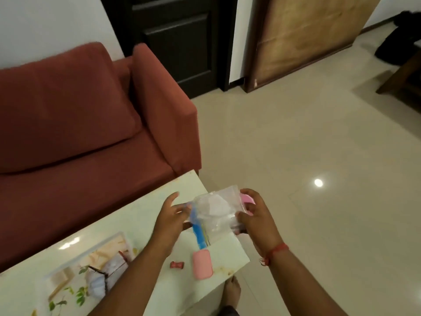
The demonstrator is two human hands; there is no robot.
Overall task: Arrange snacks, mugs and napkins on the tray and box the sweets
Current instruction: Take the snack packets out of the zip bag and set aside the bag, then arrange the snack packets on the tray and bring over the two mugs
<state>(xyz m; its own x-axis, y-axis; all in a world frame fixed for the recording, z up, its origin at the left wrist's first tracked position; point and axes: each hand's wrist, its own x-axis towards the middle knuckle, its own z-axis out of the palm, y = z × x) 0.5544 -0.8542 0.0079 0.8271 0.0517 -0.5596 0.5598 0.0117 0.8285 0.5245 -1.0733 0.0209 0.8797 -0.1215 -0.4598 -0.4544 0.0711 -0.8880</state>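
Head view: both hands hold a clear plastic bag (pixel 215 210) up above the far right corner of the pale tabletop (pixel 145 215). The left hand (pixel 169 221) pinches the bag's left edge, fingers closed on the plastic beside a blue strip (pixel 197 229) that hangs down from it. The right hand (pixel 255 215) grips the bag's right side, thumb pressed to the front, with something pink (pixel 247 199) showing between its fingers; whether that pink piece is in the bag or behind it I cannot tell. White crumpled material fills the bag, too blurred to name. A red thread (pixel 274 250) circles the right wrist.

Below the bag, near the tabletop's right edge, lies a pink rounded lid-like piece (pixel 202 264), and just left of it a small red-wrapped sweet (pixel 177 265). Toward the near left sits a tray (pixel 68 265) printed with leaves, holding pale wrapped items. A red sofa (pixel 79 115) stands beyond the tabletop's far edge.
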